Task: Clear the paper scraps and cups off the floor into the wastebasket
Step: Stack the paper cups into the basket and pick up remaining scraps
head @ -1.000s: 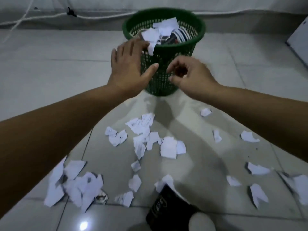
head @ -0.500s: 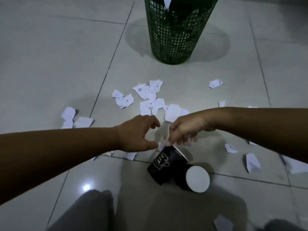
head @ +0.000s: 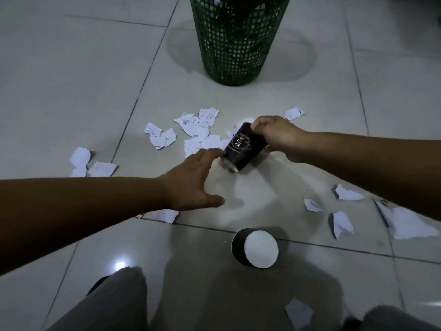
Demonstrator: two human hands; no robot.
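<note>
Right hand [head: 278, 137] holds the black cup [head: 243, 149] up to carry it to the green wastebasket [head: 238, 44], while left hand [head: 193, 180] reaches out flat, holding nothing.

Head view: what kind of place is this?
Likely an indoor room, office or home, cannot tell which. Pale tiled floor with grout lines, a green mesh wastebasket standing on it, torn paper scraps and a black cup lying about.
</note>
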